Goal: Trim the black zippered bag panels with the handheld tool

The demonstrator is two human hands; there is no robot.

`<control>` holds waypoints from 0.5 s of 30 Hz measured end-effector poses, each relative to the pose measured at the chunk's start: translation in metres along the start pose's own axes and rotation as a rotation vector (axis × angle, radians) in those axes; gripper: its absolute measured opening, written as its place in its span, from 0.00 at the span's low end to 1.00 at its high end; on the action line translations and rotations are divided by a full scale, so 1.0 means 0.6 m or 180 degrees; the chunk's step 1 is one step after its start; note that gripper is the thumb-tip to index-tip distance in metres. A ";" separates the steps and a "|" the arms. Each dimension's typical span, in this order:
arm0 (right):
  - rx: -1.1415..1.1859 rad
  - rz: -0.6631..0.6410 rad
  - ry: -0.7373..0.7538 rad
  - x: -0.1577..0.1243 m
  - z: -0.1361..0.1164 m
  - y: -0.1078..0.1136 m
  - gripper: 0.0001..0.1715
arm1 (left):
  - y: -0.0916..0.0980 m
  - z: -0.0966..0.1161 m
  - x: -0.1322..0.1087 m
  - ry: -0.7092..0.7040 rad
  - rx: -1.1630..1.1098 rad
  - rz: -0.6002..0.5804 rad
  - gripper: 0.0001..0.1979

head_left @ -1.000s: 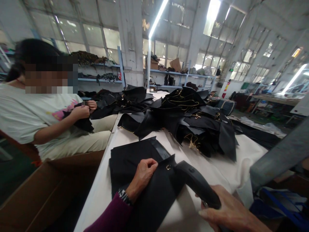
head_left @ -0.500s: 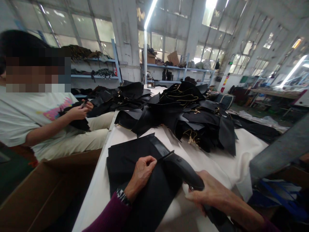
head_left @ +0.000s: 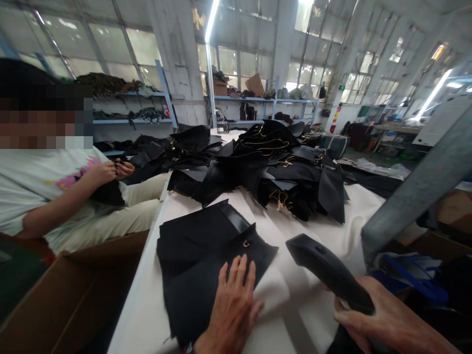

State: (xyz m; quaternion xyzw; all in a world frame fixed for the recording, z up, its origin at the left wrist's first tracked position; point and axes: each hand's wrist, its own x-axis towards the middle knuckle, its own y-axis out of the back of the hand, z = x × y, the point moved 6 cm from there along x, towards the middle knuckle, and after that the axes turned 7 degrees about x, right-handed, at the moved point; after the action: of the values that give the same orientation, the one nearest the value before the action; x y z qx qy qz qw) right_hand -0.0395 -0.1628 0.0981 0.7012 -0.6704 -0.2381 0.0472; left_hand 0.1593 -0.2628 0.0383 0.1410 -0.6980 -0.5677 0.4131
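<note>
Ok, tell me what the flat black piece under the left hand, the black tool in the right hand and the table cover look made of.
Black piece: probably leather or faux leather, matte; it lies stiff and flat with clean cut edges and a small gold ring.
Black tool: looks like moulded plastic, smooth with a dull sheen.
Table cover: white cloth, softly wrinkled.

Bare white table (head_left: 324, 236) lies open right of the flat black stack (head_left: 199, 246), while the heaped black pile (head_left: 273, 167) blocks passage behind that stack.
</note>
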 end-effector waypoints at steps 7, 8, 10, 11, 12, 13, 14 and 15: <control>-0.0433 0.0417 -0.0213 -0.033 0.017 0.012 0.20 | 0.002 -0.014 0.007 -0.0166 -0.0139 -0.0515 0.18; -0.0525 0.0421 -0.0168 -0.035 0.017 0.012 0.20 | 0.004 -0.017 0.008 -0.0151 -0.0126 -0.0537 0.18; -0.0650 0.0372 -0.0082 -0.037 0.013 0.010 0.20 | 0.008 -0.024 0.008 -0.0048 -0.0045 -0.0532 0.18; -0.0692 0.0355 -0.0033 -0.038 0.011 0.008 0.20 | 0.012 -0.028 0.008 0.0019 -0.0039 -0.0545 0.18; -0.0695 0.0351 0.0003 -0.039 0.009 0.007 0.20 | 0.018 -0.033 0.009 0.0108 -0.0089 -0.0562 0.16; -0.0664 0.0311 0.0039 -0.041 0.008 0.005 0.21 | 0.027 -0.039 0.010 0.0205 -0.0220 -0.0569 0.15; -0.0613 0.0223 0.0077 -0.043 0.009 0.002 0.22 | 0.041 -0.046 0.013 0.0288 -0.0447 -0.0547 0.14; -0.0568 0.0143 0.0125 -0.045 0.012 -0.001 0.22 | 0.060 -0.055 0.015 0.0368 -0.0746 -0.0469 0.14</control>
State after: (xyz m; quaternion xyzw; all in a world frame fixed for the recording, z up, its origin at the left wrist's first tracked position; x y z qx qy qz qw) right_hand -0.0413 -0.1349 0.0988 0.6835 -0.6610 -0.2819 0.1280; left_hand 0.1874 -0.2798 0.0752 0.1752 -0.5897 -0.6650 0.4234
